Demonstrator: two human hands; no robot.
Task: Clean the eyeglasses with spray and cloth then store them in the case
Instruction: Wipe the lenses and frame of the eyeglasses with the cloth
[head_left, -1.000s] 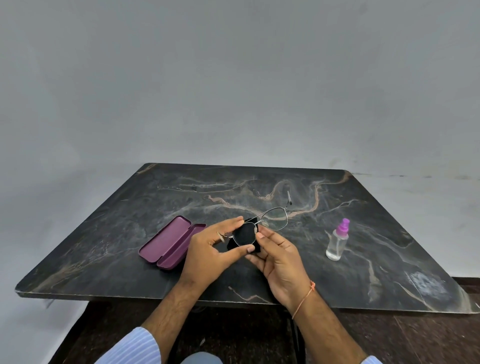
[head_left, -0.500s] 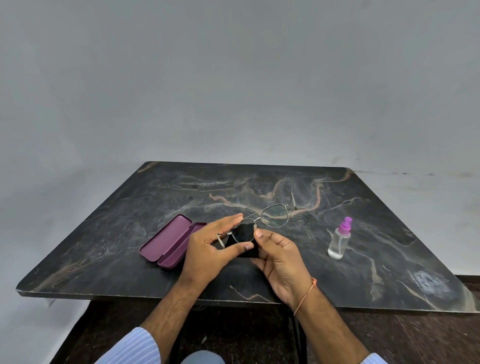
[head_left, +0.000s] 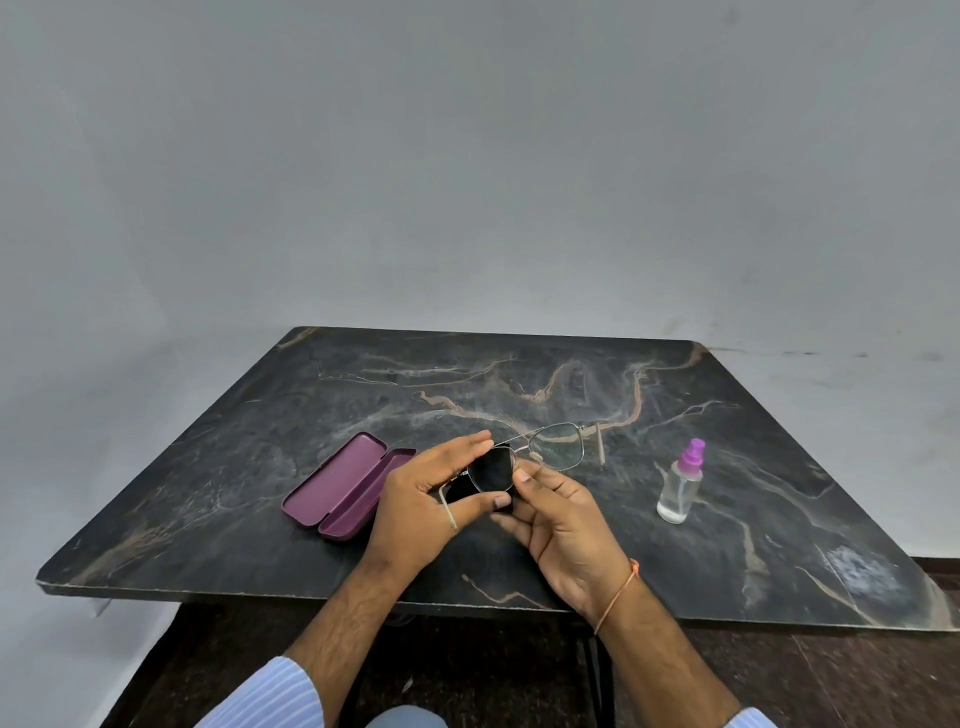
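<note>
Both hands hold the glasses (head_left: 556, 447) above the table (head_left: 208, 467). Left hand (head_left: 423, 499) pinches the frame's left end; right hand (head_left: 558, 512) pinches the cloth (head_left: 491, 470) round one lens. Risks: hard rubbing may twist the thin frame; a slackened pinch drops it on stone. Case (head_left: 345, 486) lies open at left, spray (head_left: 680, 480) at right.

Both hands are bunched up mid-table near the front edge, so that spot's taken. Left of them the open case (head_left: 349, 486) lies flat and low, just beside the left hand (head_left: 421, 512). Over on the right the spray bottle (head_left: 679, 482) stands upright, apart from the right hand (head_left: 561, 525). The far half of the table (head_left: 467, 374) is open marble, and so is the near right corner.
</note>
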